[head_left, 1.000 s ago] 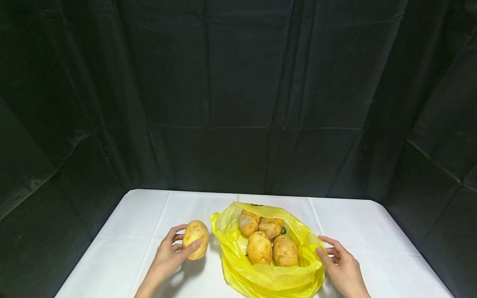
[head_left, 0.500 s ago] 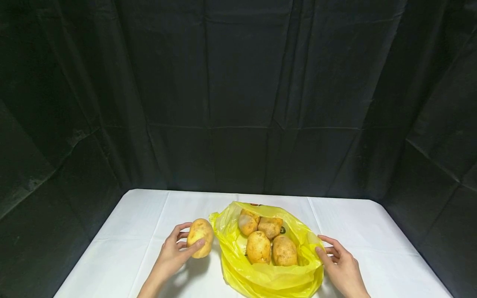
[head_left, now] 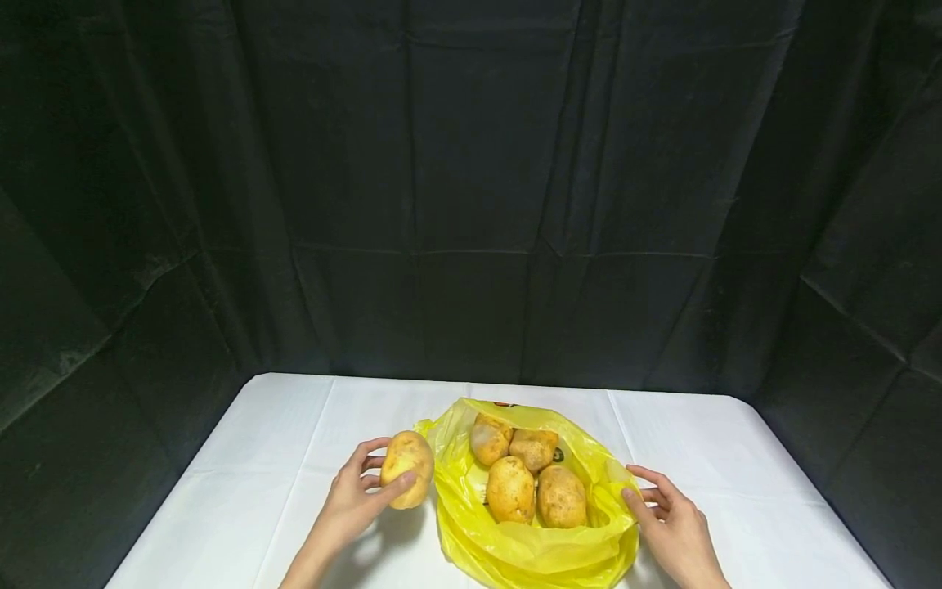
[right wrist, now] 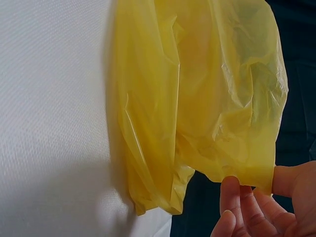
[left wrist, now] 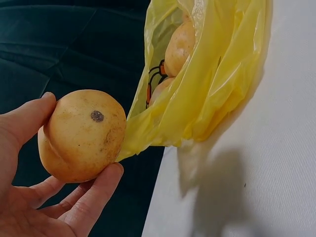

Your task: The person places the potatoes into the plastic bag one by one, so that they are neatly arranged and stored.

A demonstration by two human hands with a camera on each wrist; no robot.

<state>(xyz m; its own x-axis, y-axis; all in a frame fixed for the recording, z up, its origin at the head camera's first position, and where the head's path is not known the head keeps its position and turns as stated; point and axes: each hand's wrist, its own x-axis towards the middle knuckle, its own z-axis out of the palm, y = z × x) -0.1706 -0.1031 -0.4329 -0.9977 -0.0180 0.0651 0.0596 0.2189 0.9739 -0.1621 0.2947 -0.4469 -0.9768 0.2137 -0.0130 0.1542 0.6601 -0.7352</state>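
A yellow plastic bag stands with its mouth open and several potatoes inside, among them a front potato and one beside it. At the bag's left, my left hand holds a potato between thumb and fingers, lifted above the cloth. A dark spot marks that potato's skin in the left wrist view. My right hand pinches the right edge of the bag's mouth. In the right wrist view the bag's rim lies between the thumb and fingers.
White cloth covers the table under the bag. Black curtains hang behind it and along both sides. Dark lettering shows on the inside of the bag's far wall.
My left hand has carried its potato to the right, up to the bag's left edge. My right hand and the bag have stayed almost where they were.
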